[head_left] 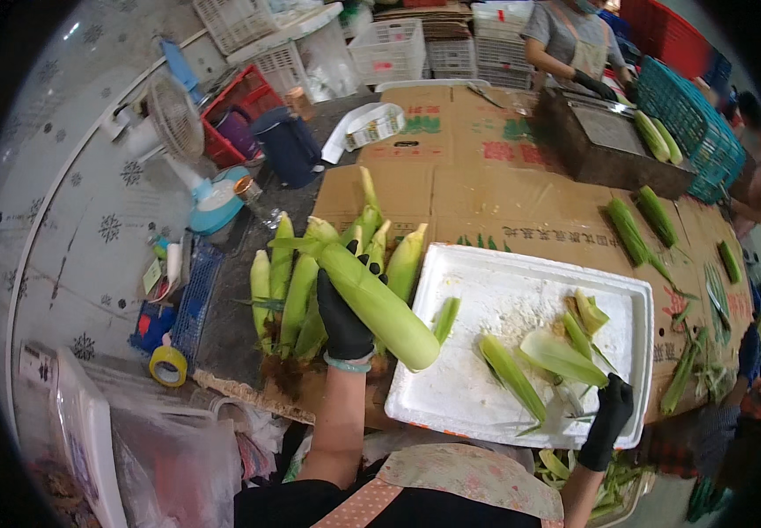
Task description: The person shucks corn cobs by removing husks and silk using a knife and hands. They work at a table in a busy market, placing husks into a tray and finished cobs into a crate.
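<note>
My left hand (342, 319), in a black glove, is closed around a large ear of corn (378, 308) in its pale green husk. The ear tilts, its thick end over the left edge of a white foam tray (402, 400). Several more husked ears (297, 304) are heaped beside and behind this hand, with brown silk at their near ends. At the tray's near right, my right hand (607, 418), also black-gloved, is closed. A loose husk leaf (561, 356) reaches its fingertips, and a shiny, pale, blade-like shape (571, 400) lies beside them. What the fingers grip is unclear.
Husk pieces (511, 374) and crumbs lie in the tray. Cardboard (486, 198) covers the table, with more green ears (628, 231) at right. A metal box (613, 145) and teal basket (693, 132) stand near a co-worker (574, 53). Left are a jug (285, 145) and fan (173, 114).
</note>
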The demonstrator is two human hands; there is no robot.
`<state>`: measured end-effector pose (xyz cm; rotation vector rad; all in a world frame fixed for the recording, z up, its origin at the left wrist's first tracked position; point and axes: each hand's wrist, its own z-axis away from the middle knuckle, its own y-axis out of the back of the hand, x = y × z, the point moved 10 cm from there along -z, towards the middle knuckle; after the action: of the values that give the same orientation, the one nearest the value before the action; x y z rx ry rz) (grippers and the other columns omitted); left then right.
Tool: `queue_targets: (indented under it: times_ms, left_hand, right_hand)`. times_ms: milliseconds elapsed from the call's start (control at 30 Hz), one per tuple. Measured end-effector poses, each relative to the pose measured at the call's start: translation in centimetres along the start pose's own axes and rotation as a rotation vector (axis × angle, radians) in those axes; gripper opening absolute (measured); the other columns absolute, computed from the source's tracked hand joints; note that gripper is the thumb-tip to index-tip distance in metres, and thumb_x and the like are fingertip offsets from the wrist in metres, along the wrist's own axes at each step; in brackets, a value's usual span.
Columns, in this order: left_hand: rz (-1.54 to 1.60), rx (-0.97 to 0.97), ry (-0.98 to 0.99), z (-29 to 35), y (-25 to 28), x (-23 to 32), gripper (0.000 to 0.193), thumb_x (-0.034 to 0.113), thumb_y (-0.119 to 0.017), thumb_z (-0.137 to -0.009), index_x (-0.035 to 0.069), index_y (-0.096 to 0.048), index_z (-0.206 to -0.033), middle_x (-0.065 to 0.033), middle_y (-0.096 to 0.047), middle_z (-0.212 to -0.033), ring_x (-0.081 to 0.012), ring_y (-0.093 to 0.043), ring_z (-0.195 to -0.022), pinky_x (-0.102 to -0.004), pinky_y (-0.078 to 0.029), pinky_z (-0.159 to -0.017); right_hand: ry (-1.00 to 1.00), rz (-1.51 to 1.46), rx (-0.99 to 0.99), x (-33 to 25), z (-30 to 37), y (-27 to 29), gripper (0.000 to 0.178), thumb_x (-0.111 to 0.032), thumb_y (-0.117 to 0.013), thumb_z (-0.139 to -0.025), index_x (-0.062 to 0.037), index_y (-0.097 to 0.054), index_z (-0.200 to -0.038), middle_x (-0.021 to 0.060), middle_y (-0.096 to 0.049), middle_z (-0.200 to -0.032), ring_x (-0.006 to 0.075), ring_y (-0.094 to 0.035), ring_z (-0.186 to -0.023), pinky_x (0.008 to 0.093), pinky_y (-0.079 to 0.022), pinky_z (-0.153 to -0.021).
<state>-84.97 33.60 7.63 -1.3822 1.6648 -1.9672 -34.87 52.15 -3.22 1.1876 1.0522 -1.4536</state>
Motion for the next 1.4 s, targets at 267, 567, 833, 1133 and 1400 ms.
queue_targets:
  times_ms: [267,567,833,1133,1400]
  left_hand:
    - [-0.101,-0.227,0.336,3.8,-2.4,-8.6,0.055,0.037,-0.050,-0.084,0.000,-0.041,-0.124,-0.0116,-0.057,-0.100,-0.0226,-0.056,-0.089,-0.0346,-0.046,-0.080]
    - [-0.415,-0.452,0.401,6.3,-5.5,-12.4,0.055,0.018,-0.057,-0.081,-0.001,-0.035,-0.128,-0.0100,-0.047,-0.123,-0.0197,-0.043,-0.115,-0.0319,-0.032,-0.099]
    - [-0.546,-0.534,0.397,6.7,-6.1,-12.5,0.056,0.019,-0.063,-0.078,-0.001,-0.039,-0.125,-0.0096,-0.050,-0.119,-0.0190,-0.047,-0.110,-0.0309,-0.035,-0.096]
    - [-0.674,-0.410,0.338,5.6,-4.6,-13.9,0.047,-0.001,-0.059,-0.076,0.002,-0.045,-0.120,-0.0056,-0.051,-0.115,-0.0165,-0.048,-0.106,-0.0290,-0.037,-0.093]
    - [-0.678,-0.370,0.364,5.4,-6.3,-15.5,0.038,0.004,-0.052,-0.082,0.001,-0.046,-0.120,-0.0068,-0.052,-0.115,-0.0169,-0.049,-0.106,-0.0285,-0.038,-0.092]
  right_hand:
    - [0.928,0.870,-0.530,-11.8,10.5,-19.2,0.055,-0.017,-0.070,-0.068,-0.0115,-0.051,-0.118,0.0126,-0.047,-0.122,0.0317,-0.039,-0.115,0.0418,-0.026,-0.098]
    - [0.866,0.670,-0.691,-11.0,15.1,-25.0,0.033,-0.013,-0.067,-0.071,-0.0123,-0.058,-0.103,0.0047,-0.060,-0.093,0.0223,-0.052,-0.097,0.0411,-0.022,-0.099]
    - [0.883,0.511,-0.696,-11.8,15.0,-23.7,0.022,-0.004,-0.068,-0.067,-0.0105,-0.056,-0.084,0.0039,-0.057,-0.080,0.0226,-0.053,-0.083,0.0365,-0.032,-0.088]
    - [1.314,0.627,-0.859,-16.2,16.4,-26.4,0.033,-0.008,-0.057,-0.069,-0.0109,-0.059,-0.101,0.0074,-0.056,-0.097,0.0255,-0.054,-0.088,0.0361,-0.041,-0.078]
    - [1.305,0.780,-0.969,-16.5,14.6,-26.9,0.015,-0.011,-0.054,-0.071,-0.0081,-0.056,-0.085,0.0089,-0.053,-0.075,0.0256,-0.054,-0.067,0.0348,-0.042,-0.059]
